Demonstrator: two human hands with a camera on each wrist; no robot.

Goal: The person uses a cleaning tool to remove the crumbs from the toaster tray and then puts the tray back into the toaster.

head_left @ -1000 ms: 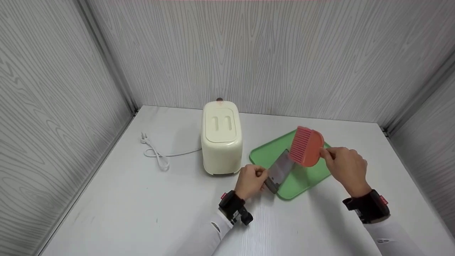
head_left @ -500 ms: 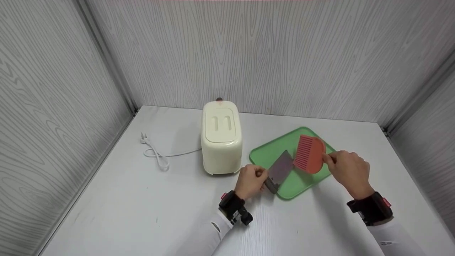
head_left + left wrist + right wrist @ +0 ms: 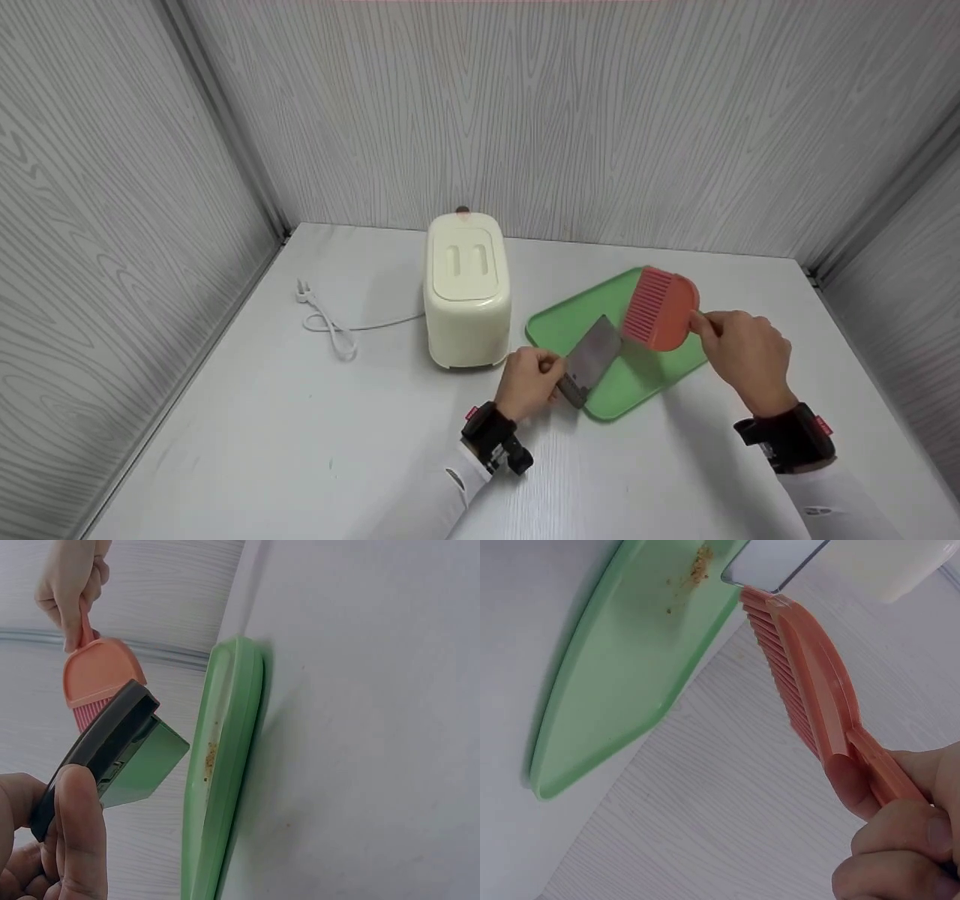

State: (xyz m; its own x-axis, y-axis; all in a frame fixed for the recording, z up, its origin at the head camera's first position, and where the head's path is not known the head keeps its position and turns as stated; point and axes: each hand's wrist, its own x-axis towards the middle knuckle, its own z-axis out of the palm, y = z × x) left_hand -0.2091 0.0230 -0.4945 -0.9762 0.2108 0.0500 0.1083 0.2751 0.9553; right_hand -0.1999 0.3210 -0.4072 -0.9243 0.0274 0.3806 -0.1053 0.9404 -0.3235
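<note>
Left hand pinched a scraper slanting over the tray; right hand gripped a brush, bristles beside the scraper.

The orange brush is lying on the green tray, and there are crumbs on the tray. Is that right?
Not quite. The orange brush isn't lying on the green tray: the person's right grip holds it up above the tray, with a gap between, as the left wrist view shows. There are crumbs on the tray.
</note>
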